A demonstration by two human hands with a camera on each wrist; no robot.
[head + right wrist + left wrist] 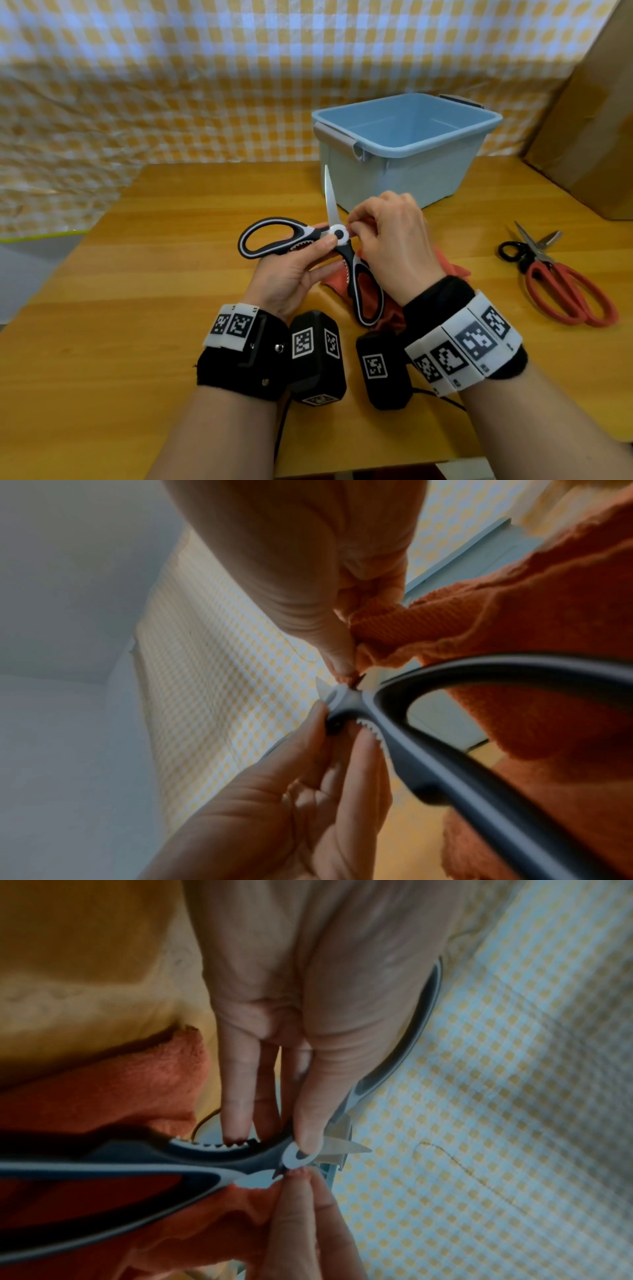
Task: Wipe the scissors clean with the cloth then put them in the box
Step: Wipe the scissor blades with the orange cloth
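Black-and-white kitchen scissors [337,234] are held above the table, spread wide, with one blade pointing up. My left hand [320,245] pinches them at the pivot, thumb on the white disc [297,1154] and fingers underneath. My right hand [358,224] pinches an orange cloth [454,270] against the second blade right beside the pivot; that blade is hidden by the hand. In the right wrist view the cloth [514,610] hangs from my fingertips [342,666] behind the lower handle loop [445,767]. The open blue box [407,150] stands behind the hands.
Red-handled scissors [561,284] lie on the wooden table [154,274] at the right. A cardboard box [589,130] stands at the far right. A yellow checked sheet [171,85] hangs behind the table.
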